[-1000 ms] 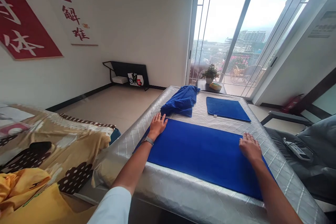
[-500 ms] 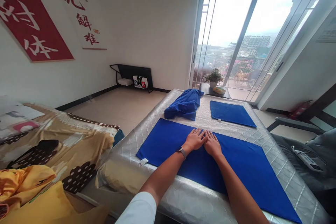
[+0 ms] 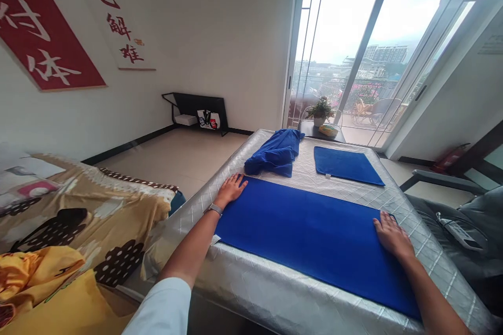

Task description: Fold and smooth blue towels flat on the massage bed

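Observation:
A long blue towel (image 3: 310, 235) lies spread flat across the near part of a silvery quilted mattress cover (image 3: 275, 280). At its far left corner rests my left hand (image 3: 231, 191), fingers stretched out and flat, a watch on the wrist. My right hand (image 3: 394, 233) lies flat over the towel's far right corner, fingers extended. Neither hand grips anything. Beyond the towel sits a crumpled blue cloth (image 3: 275, 153). To the right of that cloth, a smaller blue towel (image 3: 348, 164) is laid flat, a white tag at its near edge.
Left of the bed is a surface with a brown patterned blanket (image 3: 133, 209) and yellow fabric (image 3: 70, 298). A dark armchair (image 3: 444, 220) holding a power strip (image 3: 459, 233) stands on the right. A potted plant (image 3: 320, 110) stands near the glass sliding door (image 3: 346, 36).
My hands have moved apart from the towel's middle, the left outward to the left corner, the right to the right corner. The towel's surface looks smoother.

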Available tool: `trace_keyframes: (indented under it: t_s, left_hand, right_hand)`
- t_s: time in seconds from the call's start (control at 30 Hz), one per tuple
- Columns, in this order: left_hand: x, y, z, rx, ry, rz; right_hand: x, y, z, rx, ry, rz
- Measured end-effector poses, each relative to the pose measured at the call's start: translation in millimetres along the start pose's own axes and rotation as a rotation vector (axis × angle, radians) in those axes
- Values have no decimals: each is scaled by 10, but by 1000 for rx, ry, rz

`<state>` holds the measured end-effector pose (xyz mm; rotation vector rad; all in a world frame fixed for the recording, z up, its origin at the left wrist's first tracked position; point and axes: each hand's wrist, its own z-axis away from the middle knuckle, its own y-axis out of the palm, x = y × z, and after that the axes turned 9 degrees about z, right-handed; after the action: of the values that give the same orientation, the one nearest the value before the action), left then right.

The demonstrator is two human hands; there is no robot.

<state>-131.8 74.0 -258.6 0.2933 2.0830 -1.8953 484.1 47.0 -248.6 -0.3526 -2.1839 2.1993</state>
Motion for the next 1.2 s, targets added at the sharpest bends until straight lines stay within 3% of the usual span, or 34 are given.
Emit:
trace_keyframes:
  t_s: [0.1, 0.33, 0.53, 0.6, 0.7, 0.87, 0.97, 1.07, 1.2]
  left_hand:
    - [116, 12, -18, -8, -26, -10]
    - [65, 71, -29, -26, -33, -23]
    - [-89, -90, 48, -120, -9, -59]
    - [-271, -137, 101, -175, 42, -48]
    - [-740, -87, 210, -199, 200, 1]
    - [-1783, 284, 364, -88, 463, 48]
    - [-2214, 502, 378, -59, 533, 69]
    - [-2368, 657, 352, -38, 546, 79]
    - [-2329, 808, 300, -23, 537, 96]
  right_hand:
    - [-162, 41, -14, -7, 33, -26]
    - [-25, -42, 41, 7, 50, 5]
    - [75, -274, 173, -6, 74, 82]
    - [212, -366, 262, -118, 52, 131]
    - [608, -490, 420, -254, -63, 142]
    - [1533, -661, 575, -133, -280, -19]
    - [1934, -704, 529, -74, -354, -78]
    - [2129, -666, 432, -54, -393, -82]
    - [2188, -541, 352, -34, -435, -72]
